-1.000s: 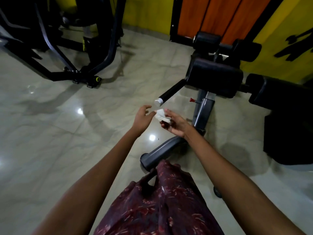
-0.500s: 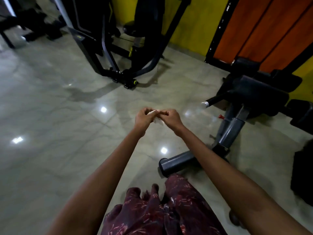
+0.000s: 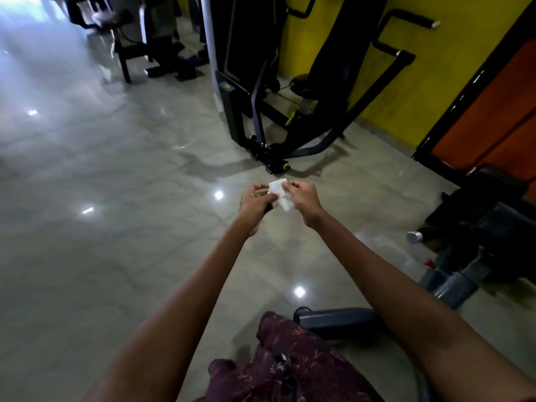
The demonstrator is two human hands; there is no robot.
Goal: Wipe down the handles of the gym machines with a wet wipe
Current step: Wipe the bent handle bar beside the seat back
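Note:
A small white wet wipe (image 3: 279, 193) is held between both hands in front of me, above the floor. My left hand (image 3: 255, 204) pinches its left edge and my right hand (image 3: 304, 200) pinches its right side, fingers curled. The padded machine's handle with a silver end cap (image 3: 415, 237) sticks out at the right, well apart from my hands. A black weight machine (image 3: 293, 91) with dark padded handles (image 3: 409, 20) stands ahead by the yellow wall.
Glossy grey tile floor (image 3: 116, 213) spreads to the left and ahead. The padded machine's grey base foot (image 3: 333, 319) lies near my legs. More dark equipment (image 3: 150, 47) stands at the back left. An orange panel (image 3: 493, 117) is at the right.
My view has turned left, so the padded machine slid to the right edge and the black weight machine came to the centre. Both hands came together on the wipe and spread it.

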